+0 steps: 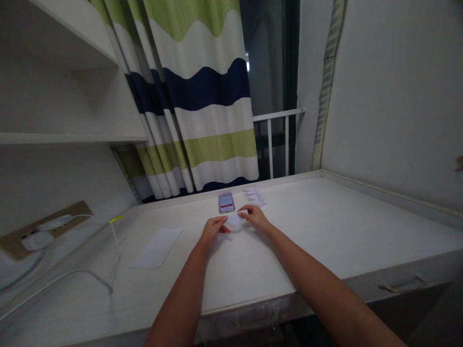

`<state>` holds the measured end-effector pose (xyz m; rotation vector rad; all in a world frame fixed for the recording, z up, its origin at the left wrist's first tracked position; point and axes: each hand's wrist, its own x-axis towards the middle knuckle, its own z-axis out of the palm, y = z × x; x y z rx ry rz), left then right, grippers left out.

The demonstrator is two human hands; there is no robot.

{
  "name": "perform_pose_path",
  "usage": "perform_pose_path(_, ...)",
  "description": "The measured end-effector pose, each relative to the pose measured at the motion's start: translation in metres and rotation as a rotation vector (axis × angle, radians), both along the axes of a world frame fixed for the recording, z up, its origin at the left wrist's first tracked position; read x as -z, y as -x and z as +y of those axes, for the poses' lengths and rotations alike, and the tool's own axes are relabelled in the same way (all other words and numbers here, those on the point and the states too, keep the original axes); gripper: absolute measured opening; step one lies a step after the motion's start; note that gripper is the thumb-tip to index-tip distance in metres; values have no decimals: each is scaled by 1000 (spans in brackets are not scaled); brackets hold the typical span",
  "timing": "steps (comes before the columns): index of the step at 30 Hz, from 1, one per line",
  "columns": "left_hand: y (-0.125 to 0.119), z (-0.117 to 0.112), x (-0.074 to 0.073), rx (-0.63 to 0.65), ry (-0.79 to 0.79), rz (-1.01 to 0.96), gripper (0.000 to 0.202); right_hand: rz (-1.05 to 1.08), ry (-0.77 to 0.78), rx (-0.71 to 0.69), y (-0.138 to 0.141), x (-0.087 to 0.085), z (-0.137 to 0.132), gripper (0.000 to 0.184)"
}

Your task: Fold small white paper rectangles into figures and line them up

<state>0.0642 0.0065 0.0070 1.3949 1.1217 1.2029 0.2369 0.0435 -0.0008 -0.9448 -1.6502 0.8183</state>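
- Left hand (pixel 213 230) and right hand (pixel 256 217) narrow, fingers pinching opposite edges of a small white paper (pixel 234 220), centre of frame.
- Smartphone (pixel 226 202) lying flat just above the paper, screen lit.
- Folded white papers (pixel 253 196) grouped just right of phone.
- Flat white sheet (pixel 157 248) on bench (pixel 307 231), left of hands.
- White cable (pixel 68 271) across bench, lower left.

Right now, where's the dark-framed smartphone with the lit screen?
In the head view, the smartphone lies flat on the white desk, just beyond the left hand and right hand, left of the small stack of white paper pieces.
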Motion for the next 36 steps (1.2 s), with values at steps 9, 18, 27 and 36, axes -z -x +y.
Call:
perform_pose_path(9, 5, 2, -2, -74, -30, -177, 34, 184, 129, -73, 0, 1, 5, 16)
perform_pose_path(18, 2, -2, -1, 69, 81, -140, 33, 211, 42, -53, 1, 2, 4, 23)
perform_pose_path(27, -1, -6, 2, 194, 99, -96, 34, 308, 52, -254, 9, -5, -9, 29)
perform_pose_path(36, -5, -11, -2, 239, 114, -59, 33, 232, 21, -289, 10, -10, -17, 35)
